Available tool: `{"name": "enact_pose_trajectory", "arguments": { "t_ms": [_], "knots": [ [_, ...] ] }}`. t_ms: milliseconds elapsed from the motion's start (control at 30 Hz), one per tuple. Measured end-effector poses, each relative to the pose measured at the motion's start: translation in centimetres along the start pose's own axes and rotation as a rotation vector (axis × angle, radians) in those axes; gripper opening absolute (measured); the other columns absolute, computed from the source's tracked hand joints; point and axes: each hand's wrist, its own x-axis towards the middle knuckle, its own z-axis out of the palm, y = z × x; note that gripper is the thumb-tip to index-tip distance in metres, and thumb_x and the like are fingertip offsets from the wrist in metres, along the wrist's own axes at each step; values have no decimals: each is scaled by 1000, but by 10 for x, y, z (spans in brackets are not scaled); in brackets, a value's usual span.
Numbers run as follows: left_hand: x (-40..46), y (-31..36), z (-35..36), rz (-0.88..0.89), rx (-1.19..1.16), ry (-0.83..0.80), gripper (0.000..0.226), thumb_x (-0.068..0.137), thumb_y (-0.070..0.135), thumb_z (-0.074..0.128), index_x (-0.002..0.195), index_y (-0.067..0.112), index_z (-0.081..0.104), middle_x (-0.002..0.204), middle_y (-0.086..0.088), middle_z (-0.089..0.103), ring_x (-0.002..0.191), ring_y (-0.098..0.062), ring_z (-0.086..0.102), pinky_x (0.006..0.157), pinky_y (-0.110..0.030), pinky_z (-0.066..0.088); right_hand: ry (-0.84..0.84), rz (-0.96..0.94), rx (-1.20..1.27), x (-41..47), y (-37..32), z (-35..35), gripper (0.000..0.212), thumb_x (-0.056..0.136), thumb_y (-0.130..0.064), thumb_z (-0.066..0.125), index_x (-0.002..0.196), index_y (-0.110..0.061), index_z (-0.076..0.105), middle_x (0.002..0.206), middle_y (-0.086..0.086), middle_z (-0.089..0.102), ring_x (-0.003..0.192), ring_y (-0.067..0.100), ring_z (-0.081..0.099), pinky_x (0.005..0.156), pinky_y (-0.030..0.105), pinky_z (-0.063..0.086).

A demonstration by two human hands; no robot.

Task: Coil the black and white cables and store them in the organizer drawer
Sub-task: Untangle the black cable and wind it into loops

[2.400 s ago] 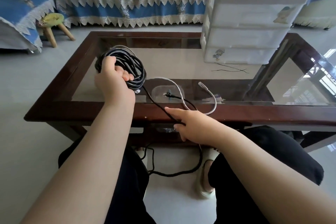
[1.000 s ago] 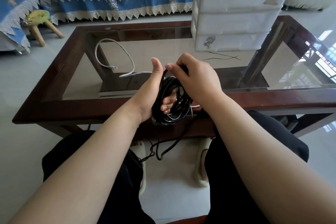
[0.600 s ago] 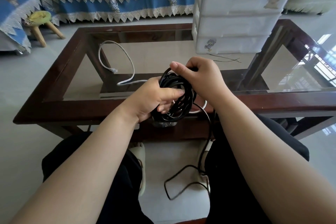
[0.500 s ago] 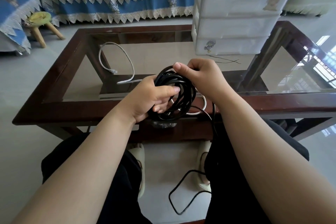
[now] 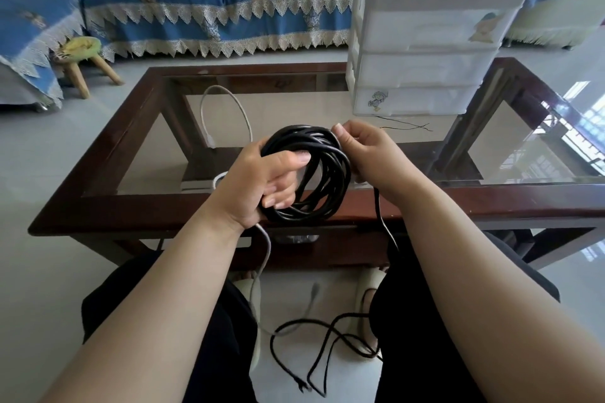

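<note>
— What do we see of the containers?

— The white drawer organizer [image 5: 425,52] stands on the far right of the glass-topped bench [image 5: 131,206], its drawers pushed in. We cannot tell what lies inside — the fronts are cloudy.

— And the black cable [image 5: 314,173]?

— Most of it is a coil held up over the bench's near edge, between our hands. Our left hand [image 5: 262,183] grips the coil, fingers curled through it, thumb across the front. Our right hand [image 5: 363,150] pinches the coil's upper right side. The loose tail drops past the right wrist to the floor, looping between our feet.

— The white cable [image 5: 226,108]?

— It arcs over the glass behind the left hand, then trails off the near edge.
</note>
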Motion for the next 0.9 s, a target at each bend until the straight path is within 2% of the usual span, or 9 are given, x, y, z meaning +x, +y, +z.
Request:
{"name": "enact_pose_trajectory", "arguments": {
  "t_ms": [133,267,333,400,533,600,733,833,900],
  "knots": [
    [1,4,-1,15,-24,29,42,86,10,51,46,19,44,32,7,28,26,-8,24,37,-20,22,104,-47,43,0,0,2,37,92,-44,54,75,-12,52,57,-5,43,51,12,36,49,25,33],
    [5,4,-9,21,-81,147,46,85,14,51,43,19,35,32,7,25,27,-7,24,37,-20,27,22,43,104,-3,1,8,32,99,-37,46,71,-21,50,49,-12,38,41,8,30,41,19,26],
    [6,4,-12,20,-167,220,46,87,15,50,43,21,37,33,9,26,28,-6,25,37,-19,28,-37,91,97,-4,4,13,23,100,-29,44,80,-21,52,48,-13,38,38,7,30,40,19,26],
    [9,5,-17,21,-299,315,43,92,13,47,50,20,38,35,10,27,28,-4,25,35,-18,29,-76,117,27,-6,7,18,13,100,-22,43,103,-23,56,53,-9,42,39,8,33,39,21,30],
    [16,6,-27,17,-489,525,39,94,13,45,57,20,34,38,10,27,31,-5,23,35,-18,27,-145,132,-289,-13,11,26,36,100,-21,40,133,-35,44,64,-4,51,40,6,40,39,20,36],
    [19,5,-32,4,-599,648,39,94,12,45,57,19,34,38,10,27,31,-6,24,36,-18,27,-181,118,-432,-16,11,31,34,100,-22,39,134,-29,43,69,-3,56,45,1,47,42,15,37],
    [24,6,-41,17,-683,889,38,94,12,46,59,18,33,39,9,29,32,-6,26,37,-17,28,-179,76,-631,-23,10,35,27,98,-24,44,122,-16,52,87,-5,57,76,14,53,64,23,36],
    [28,6,-45,19,-668,1029,36,95,14,48,61,16,35,38,8,31,32,-6,29,39,-15,32,-212,31,-692,-29,5,35,35,97,-25,46,132,-24,49,97,-5,62,73,11,50,67,22,38],
    [29,5,-46,20,-625,1104,32,94,16,51,65,15,39,36,8,34,30,-6,31,39,-15,36,-294,66,-674,-32,3,36,41,97,-26,46,137,-26,38,87,-7,65,64,10,57,68,28,49]
  ]
}}
